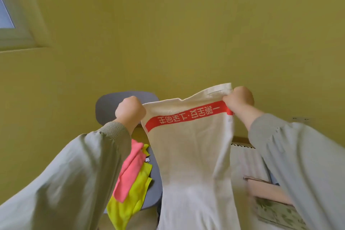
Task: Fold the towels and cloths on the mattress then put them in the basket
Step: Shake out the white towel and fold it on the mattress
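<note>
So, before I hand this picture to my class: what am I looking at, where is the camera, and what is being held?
No machine here: one camera, worn on a person's head, looks forward over their own arms. The left hand and the right hand each grip a top corner of a white towel with a red lettered band, so it hangs down. To the left, a pink cloth lies over a yellow cloth on a grey chair. The wall behind is yellow.
</note>
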Motion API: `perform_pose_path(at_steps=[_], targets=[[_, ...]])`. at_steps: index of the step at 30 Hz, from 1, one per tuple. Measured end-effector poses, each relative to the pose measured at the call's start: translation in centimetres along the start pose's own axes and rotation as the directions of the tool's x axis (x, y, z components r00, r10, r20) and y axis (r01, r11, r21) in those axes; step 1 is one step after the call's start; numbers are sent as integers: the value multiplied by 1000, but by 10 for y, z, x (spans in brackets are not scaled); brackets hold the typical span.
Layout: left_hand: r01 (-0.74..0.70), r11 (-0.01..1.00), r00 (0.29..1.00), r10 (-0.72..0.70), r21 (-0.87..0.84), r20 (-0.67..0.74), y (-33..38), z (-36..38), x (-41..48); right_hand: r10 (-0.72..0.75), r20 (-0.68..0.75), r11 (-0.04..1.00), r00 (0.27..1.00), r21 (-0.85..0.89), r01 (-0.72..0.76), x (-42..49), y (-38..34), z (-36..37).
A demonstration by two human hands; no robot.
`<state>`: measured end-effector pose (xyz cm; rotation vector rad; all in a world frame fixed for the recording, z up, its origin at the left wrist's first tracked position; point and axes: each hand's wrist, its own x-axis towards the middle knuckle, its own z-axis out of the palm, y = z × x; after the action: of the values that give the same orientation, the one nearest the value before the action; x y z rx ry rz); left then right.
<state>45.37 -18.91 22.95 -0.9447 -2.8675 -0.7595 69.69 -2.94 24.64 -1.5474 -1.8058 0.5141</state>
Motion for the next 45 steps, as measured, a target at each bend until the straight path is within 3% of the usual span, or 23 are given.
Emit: perform_pose_path(at_steps=[3, 8, 10, 13, 16, 18, 20, 23, 25, 29, 32, 34, 36, 38, 40, 42, 45], targets=[[73, 989, 996, -66, -129, 62, -3, 39, 14, 81, 7, 993, 997, -85, -81, 10, 30, 29], [74, 994, 992, -65, -77, 109, -19, 110, 20, 151, 125, 975, 981, -183, -126, 16, 76, 84], [111, 976, 985, -83, -185, 154, -30, 141, 28, 214, 185, 969, 959, -165, -184, 21, 89, 105], [300, 783, 948, -181, -545, 262, -40, 179, 28, 357, 289, 928, 888, 1, -374, 22, 100, 124], [445, 547, 893, -214, -709, 395, -47, 206, 25, 455, 432, 797, 778, 191, -572, 27, 110, 147], [531, 398, 847, -218, -748, 485, -50, 222, 26, 461, 431, 753, 776, 272, -599, 35, 127, 160], [547, 316, 836, -255, -775, 486, -53, 229, 26, 497, 332, 735, 802, 331, -592, 43, 138, 165], [439, 403, 887, -334, -803, 318, -56, 234, 27, 506, 230, 737, 832, 386, -555, 38, 137, 165], [420, 408, 891, -356, -810, 282, -55, 235, 18, 521, 231, 721, 822, 398, -568, 33, 139, 172], [493, 343, 861, -326, -800, 391, -53, 239, 7, 523, 316, 744, 792, 284, -605, 19, 153, 184], [673, 327, 738, -359, -663, 572, -57, 242, 3, 526, 381, 781, 761, 137, -609, 19, 179, 198], [767, 322, 642, -370, -555, 672, -63, 247, -5, 545, 486, 779, 683, 6, -627, 14, 197, 204], [810, 366, 574, -343, -457, 743, -72, 251, -17, 534, 632, 772, 561, -93, -629, 0, 206, 201], [812, 460, 535, -342, -359, 773, -81, 259, -25, 525, 739, 771, 423, -202, -604, -12, 212, 195], [784, 556, 530, -371, -275, 763, -87, 271, -26, 520, 778, 762, 352, -237, -603, -20, 219, 194], [725, 654, 575, -402, -216, 712, -84, 283, -19, 536, 762, 729, 362, -202, -654, -19, 225, 199], [719, 658, 606, -433, -226, 667, -72, 296, -2, 544, 676, 722, 496, -76, -688, -8, 225, 211]])
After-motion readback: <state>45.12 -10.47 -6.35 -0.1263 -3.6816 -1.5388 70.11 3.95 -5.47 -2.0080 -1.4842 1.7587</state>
